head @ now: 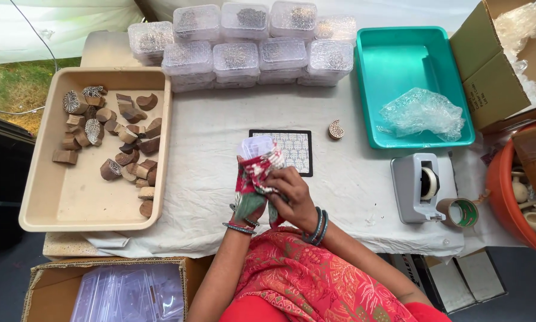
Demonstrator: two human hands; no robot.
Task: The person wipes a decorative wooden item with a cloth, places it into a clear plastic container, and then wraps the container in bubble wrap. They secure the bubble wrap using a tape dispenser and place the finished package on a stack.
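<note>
Both hands met just below the middle of the white-covered table (351,179), working on one small printed cloth pouch (257,170), red and white with a floral pattern. The left hand (246,206) was mostly hidden under the fabric; it seemed to be wrapped around the pouch's lower part, though how tightly its fingers were shut could not be told. The right hand (292,194) lay at about four o'clock from the pouch, its fingers curled and pinching the cloth's right edge. The pouch stood upright between the two hands, its mouth facing twelve o'clock, and a clear plastic box (255,145) stuck out of that mouth, above both grips.

Just beyond the pouch, at one o'clock, a black-framed patterned card (294,149) lay flat on the cloth. A small carved wooden stamp (336,129) sat at two o'clock, well apart from the hands. At nine o'clock a beige tray (71,203) held many wooden printing blocks (116,134). Stacked clear boxes (238,48) lined the far edge at twelve o'clock. A teal tray (399,59) with crumpled plastic wrap (422,113) stood at two o'clock, and a grey tape dispenser (417,185) and a roll of tape (460,213) at three o'clock.
</note>
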